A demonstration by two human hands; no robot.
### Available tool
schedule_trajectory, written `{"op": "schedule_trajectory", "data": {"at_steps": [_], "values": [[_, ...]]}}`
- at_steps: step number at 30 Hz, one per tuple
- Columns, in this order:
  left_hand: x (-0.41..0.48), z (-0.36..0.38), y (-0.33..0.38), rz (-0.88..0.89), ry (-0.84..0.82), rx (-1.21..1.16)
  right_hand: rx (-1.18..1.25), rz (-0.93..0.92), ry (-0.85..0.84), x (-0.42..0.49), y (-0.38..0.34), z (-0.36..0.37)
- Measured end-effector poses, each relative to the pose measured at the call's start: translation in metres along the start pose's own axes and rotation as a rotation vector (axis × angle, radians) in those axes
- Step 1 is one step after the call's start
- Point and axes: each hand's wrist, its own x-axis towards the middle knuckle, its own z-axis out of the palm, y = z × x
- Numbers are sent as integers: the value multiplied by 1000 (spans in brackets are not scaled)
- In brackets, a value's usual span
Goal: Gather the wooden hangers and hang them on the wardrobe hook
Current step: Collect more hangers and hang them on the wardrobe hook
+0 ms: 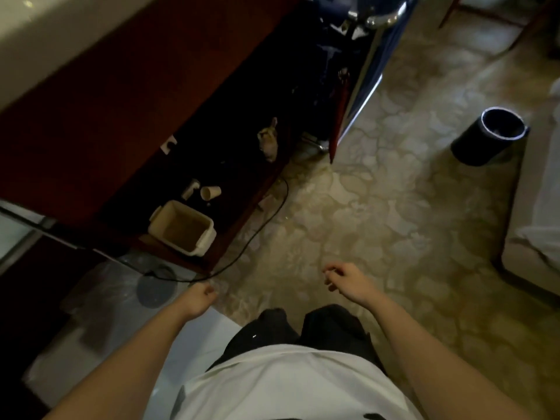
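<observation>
From my remote feed the view looks straight down over a white shirt and dark trousers onto patterned carpet (378,207). Left hand (200,298) hangs over the floor's edge, fingers curled in loosely, holding nothing. Right hand (345,280) hovers above the carpet, fingers bent and slightly apart, also bare. I can't pick out any wooden hangers; the dark red wardrobe (121,101) at upper left is too dim inside to tell. On its low shelf: a cream bin (181,228), a tipped paper cup (210,192). A black cable (257,231) trails across the floor. A dark round bin (488,137) stands well apart at right
</observation>
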Motion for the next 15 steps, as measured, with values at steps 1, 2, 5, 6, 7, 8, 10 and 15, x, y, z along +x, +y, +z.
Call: {"op": "schedule_trajectory", "data": {"at_steps": [1, 2, 5, 6, 7, 8, 10, 15], "values": [[10, -5, 16, 7, -1, -2, -9, -13, -18, 12, -11, -14], [19, -10, 35, 18, -3, 3, -17, -23, -27, 25, -20, -29], [45, -24, 101, 74, -10, 17, -74, -117, -51, 64, -46, -78], [53, -29, 126, 99, 0, 11, -112, -157, -59, 75, -57, -97], [57, -36, 148, 127, 16, 9, -145, -196, -63, 84, -66, -113], [62, -43, 175, 155, 54, -5, -192, -239, -63, 94, -78, -135], [66, -56, 222, 190, 111, -60, -242, -310, -68, 110, -103, -173], [66, -91, 319, 262, 250, -156, -335, -562, -84, 142, -171, -255]]}}
